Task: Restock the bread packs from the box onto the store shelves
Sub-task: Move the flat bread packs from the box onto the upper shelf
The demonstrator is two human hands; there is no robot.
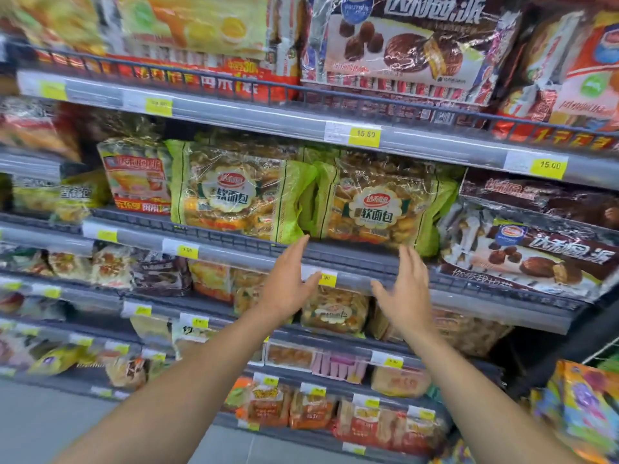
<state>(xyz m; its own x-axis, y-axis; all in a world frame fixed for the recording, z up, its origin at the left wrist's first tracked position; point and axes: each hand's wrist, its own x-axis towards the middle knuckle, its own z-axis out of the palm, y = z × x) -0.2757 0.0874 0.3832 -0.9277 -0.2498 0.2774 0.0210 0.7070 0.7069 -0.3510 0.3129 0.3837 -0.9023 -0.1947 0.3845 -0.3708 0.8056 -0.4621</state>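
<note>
The packs at the frame's left edge are blurred past reading, and the top shelf's goods are cut off above. Two green bread packs stand side by side on the middle shelf (335, 252), behind its low rail: the left bread pack (231, 192) and the right bread pack (378, 209). The left hand (288, 279) and right hand (407, 293) are both spread and empty, palms facing, just below the right pack at its 7 and 5 o'clock, not touching it.

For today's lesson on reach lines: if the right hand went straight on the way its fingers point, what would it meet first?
Probably the lower edge of the right green soft-bread pack on the shelf rail. The right hand points up at it, open; depth is unclear.
</note>
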